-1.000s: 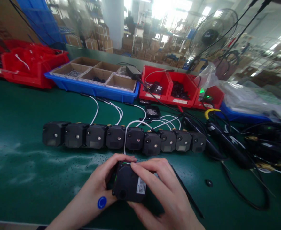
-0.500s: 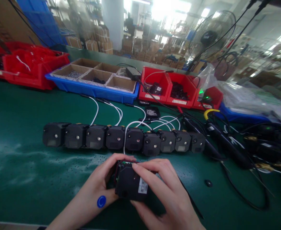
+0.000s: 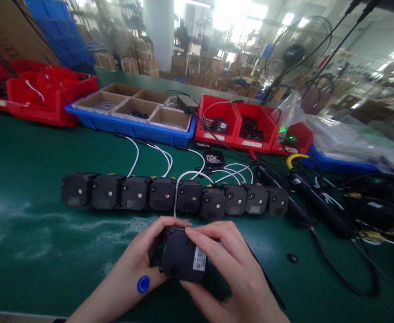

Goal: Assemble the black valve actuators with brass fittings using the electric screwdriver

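Note:
Between both hands, above the front of the green bench, is a boxy black housing (image 3: 179, 255) with a white printed label on its face. My left hand (image 3: 149, 251) wraps round its left side, and a round blue sticker (image 3: 143, 284) shows near that wrist. The fingers of my right hand (image 3: 233, 264) press on the housing's top edge, its thumb at the lower edge. A strip of green shows at the housing's upper left side. Just beyond the hands stands a row of similar black units (image 3: 136, 193), several with white cables.
Two black electric screwdrivers (image 3: 313, 202) lie at right, near a small black disc (image 3: 293, 258). Behind the row stand a blue tray (image 3: 132, 127) with cardboard compartments, red bins (image 3: 217, 137) and another red bin (image 3: 49, 107) at left. A fan (image 3: 297, 51) stands at the back.
The housing has tilted a little in the hands, so its labelled face shows more fully and less of its green inner edge is visible. Both hands keep their hold.

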`<state>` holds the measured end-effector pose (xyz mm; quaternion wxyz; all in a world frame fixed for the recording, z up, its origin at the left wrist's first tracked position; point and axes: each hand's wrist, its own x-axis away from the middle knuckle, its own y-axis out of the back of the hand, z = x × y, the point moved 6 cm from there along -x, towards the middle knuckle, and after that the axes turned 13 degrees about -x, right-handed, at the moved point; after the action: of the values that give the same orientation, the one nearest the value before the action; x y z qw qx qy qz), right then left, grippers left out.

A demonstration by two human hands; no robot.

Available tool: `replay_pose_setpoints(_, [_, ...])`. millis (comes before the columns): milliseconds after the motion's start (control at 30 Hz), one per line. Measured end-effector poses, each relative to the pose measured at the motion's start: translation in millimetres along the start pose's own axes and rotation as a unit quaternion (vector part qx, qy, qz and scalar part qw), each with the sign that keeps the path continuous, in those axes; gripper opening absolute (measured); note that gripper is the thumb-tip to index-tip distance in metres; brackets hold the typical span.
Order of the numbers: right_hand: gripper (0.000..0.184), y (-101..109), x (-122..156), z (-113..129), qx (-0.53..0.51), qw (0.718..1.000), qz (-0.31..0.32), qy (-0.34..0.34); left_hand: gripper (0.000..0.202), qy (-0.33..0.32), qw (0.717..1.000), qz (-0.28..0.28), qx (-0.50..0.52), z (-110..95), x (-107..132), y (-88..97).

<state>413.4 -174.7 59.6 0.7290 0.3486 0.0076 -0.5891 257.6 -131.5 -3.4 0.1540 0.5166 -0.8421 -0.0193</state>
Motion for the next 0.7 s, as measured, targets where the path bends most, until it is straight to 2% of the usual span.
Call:
replay_pose_setpoints(167, [0.05,4.2,0.5,3.1,0.015,1.0,-0.003,0.021,0.053,0.001,1.0,0.008,0.014,2.6,-0.6,-1.6])
replay_pose_setpoints(500, [0.051,3.3,4.7,-1.5,0.024,1.0,0.01,0.0,0.053,0.005,1.0,0.005,0.018,0.3,0.2,-1.2])
replay_pose_setpoints(700, [0.049,5.2,4.2,1.1,0.033,0.999,-0.002,0.015,0.051,0.002,1.0,0.003,0.013,0.6,0.8,-1.0])
